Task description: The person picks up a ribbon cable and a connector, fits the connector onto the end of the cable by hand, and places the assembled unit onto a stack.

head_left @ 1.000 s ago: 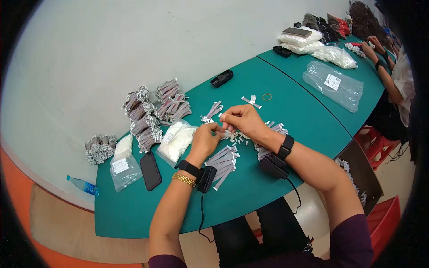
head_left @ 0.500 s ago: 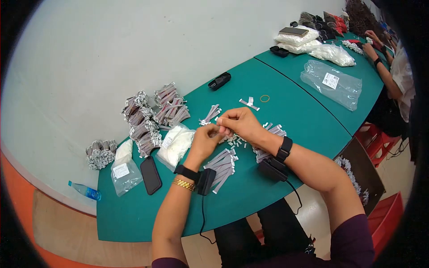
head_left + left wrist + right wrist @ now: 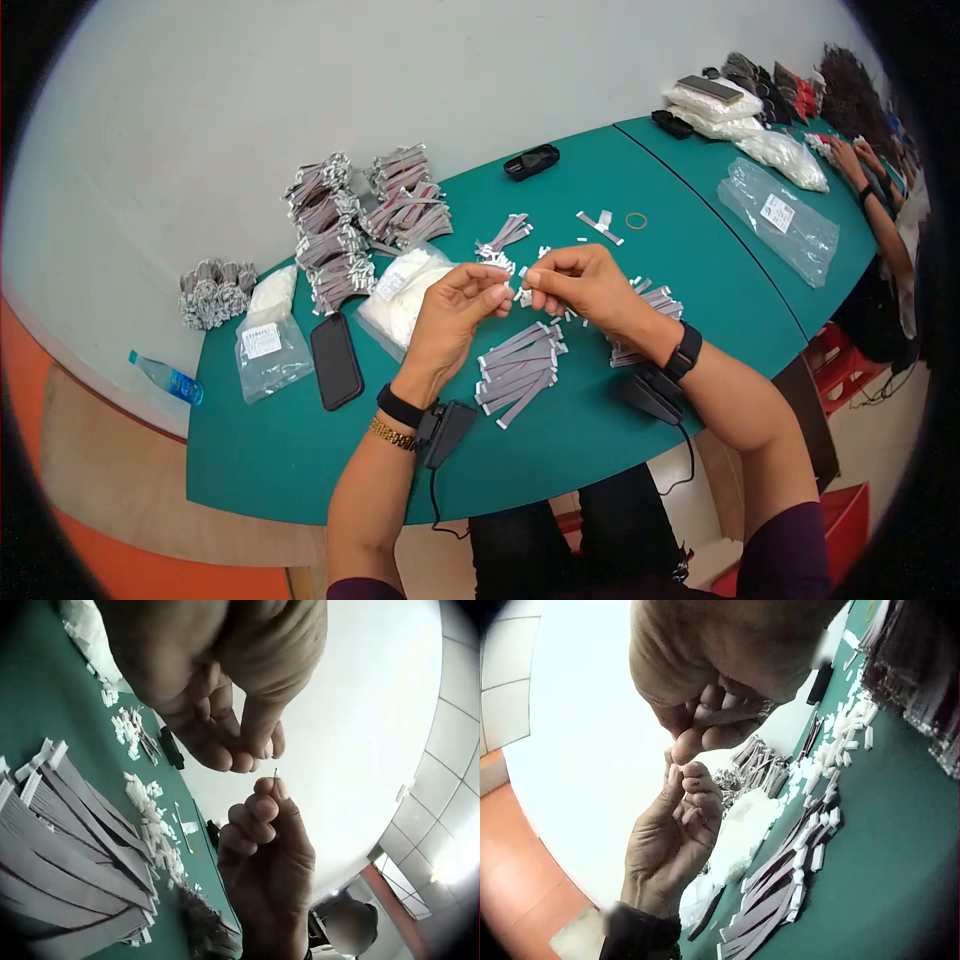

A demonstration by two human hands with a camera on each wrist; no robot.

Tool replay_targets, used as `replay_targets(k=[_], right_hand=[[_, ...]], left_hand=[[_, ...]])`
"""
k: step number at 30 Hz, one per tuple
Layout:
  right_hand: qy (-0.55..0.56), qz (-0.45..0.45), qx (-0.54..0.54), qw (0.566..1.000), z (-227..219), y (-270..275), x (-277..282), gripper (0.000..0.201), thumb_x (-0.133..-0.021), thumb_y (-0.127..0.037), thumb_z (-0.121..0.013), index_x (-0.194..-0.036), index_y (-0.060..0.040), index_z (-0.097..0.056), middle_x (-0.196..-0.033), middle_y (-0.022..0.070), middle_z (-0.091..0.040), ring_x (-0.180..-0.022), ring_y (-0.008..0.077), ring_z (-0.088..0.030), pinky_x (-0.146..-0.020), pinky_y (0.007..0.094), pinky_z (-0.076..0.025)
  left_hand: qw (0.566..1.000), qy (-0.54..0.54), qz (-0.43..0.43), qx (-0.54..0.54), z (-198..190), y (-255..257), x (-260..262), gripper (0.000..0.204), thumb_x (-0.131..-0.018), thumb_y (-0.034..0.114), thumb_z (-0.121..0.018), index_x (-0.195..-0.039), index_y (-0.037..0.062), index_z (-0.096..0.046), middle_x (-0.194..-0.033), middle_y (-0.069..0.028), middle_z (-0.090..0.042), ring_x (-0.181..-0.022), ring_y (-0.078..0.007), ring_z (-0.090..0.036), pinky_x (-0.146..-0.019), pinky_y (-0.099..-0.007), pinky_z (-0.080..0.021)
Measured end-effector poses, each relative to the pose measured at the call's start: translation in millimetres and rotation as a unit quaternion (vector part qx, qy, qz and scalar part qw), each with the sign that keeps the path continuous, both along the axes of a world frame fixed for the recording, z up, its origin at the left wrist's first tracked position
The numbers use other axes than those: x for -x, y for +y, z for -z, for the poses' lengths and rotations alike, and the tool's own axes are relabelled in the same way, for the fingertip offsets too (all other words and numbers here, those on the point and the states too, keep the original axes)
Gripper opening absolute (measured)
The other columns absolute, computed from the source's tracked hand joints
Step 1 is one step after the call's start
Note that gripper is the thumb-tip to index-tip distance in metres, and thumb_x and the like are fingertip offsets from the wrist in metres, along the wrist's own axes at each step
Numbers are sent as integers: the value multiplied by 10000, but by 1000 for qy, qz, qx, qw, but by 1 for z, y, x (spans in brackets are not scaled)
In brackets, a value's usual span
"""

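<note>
My left hand (image 3: 450, 310) and right hand (image 3: 590, 290) face each other above the table, fingertips a small gap apart in the head view. In the right wrist view, a flat grey ribbon cable (image 3: 735, 715) lies across my right palm under curled fingers. A tiny thin tip (image 3: 276, 772) sticks up from the right thumb and forefinger in the left wrist view. My left thumb and forefinger pinch together; what they hold is too small and hidden to tell. Below lie loose white connector housings (image 3: 840, 742) and a fanned pile of grey ribbon cables (image 3: 520, 365).
Bundled cables (image 3: 330, 235) stack against the wall, beside bags of white pieces (image 3: 405, 290). A phone (image 3: 337, 360) lies front left. More cables (image 3: 650, 310) sit under my right wrist. At the far right another person's hands (image 3: 850, 160) work near an empty plastic bag (image 3: 780, 220).
My hands were together with fingertips touching; now a gap shows between them. The left hand has turned, showing more of its thumb side. The head view has shifted, moving the table contents.
</note>
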State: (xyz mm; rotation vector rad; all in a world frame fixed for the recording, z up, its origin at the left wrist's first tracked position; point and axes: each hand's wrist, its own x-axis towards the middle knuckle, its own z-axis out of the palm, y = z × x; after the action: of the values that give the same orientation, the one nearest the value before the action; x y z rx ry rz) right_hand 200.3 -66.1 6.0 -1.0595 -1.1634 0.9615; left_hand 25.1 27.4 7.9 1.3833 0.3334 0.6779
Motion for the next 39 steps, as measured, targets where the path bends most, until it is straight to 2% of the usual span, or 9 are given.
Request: replay_targets(k=[4, 10, 12, 19, 28, 39], right_hand=[[-9, -10, 7, 1000, -1, -4, 4, 176, -858, -180, -612, -802, -22, -664, -658, 9, -623, -559, 45, -540, -491, 181, -425], [-11, -12, 0, 1000, 1, -2, 3, 176, -868, -179, -608, -805, -22, -658, -665, 4, -621, -565, 42, -536, -498, 177, -423], [-12, -12, 1, 1000, 0, -3, 2, 164, -880, -168, -603, -842, -18, -659, -682, 10, -620, -582, 48, -543, -514, 172, -427], [-14, -31, 8, 999, 0, -3, 4, 177, -860, -179, -611, -805, -18, -662, -663, 7, -624, -567, 46, -545, -499, 181, -434], [-22, -58, 6, 998, 5, -2, 6, 157, -867, -149, -596, -841, -13, -671, -658, 11, -617, -561, 46, -541, -507, 183, -440], [-35, -63, 24, 997, 7, -2, 7, 161, -865, -143, -595, -793, -10, -652, -661, 11, -614, -558, 32, -514, -491, 180, -411]], left_hand=[[999, -21, -8, -30, 2, -1, 0, 213, -851, 79, -625, -1045, -5, -594, -881, -56, -630, -783, -109, -590, -739, -229, -492], [999, -31, 11, -14, 1, -4, 0, 252, -854, 92, -625, -1077, -21, -594, -893, -63, -638, -786, -116, -595, -748, -231, -494], [1000, -24, -2, 3, 1, -4, 0, 214, -865, 113, -615, -1037, -14, -599, -878, -55, -627, -767, -109, -582, -727, -228, -487], [998, -34, -21, 58, 11, 2, -1, 145, -904, 175, -573, -887, 31, -567, -810, -24, -571, -704, -85, -519, -656, -220, -448], [998, -11, 4, 68, 12, -1, -1, 147, -892, 155, -592, -898, 8, -593, -792, -36, -613, -683, -88, -552, -618, -220, -455], [998, 35, 13, 43, 7, -1, 0, 179, -907, 196, -573, -901, 18, -579, -739, -11, -572, -637, -69, -505, -583, -194, -411]])
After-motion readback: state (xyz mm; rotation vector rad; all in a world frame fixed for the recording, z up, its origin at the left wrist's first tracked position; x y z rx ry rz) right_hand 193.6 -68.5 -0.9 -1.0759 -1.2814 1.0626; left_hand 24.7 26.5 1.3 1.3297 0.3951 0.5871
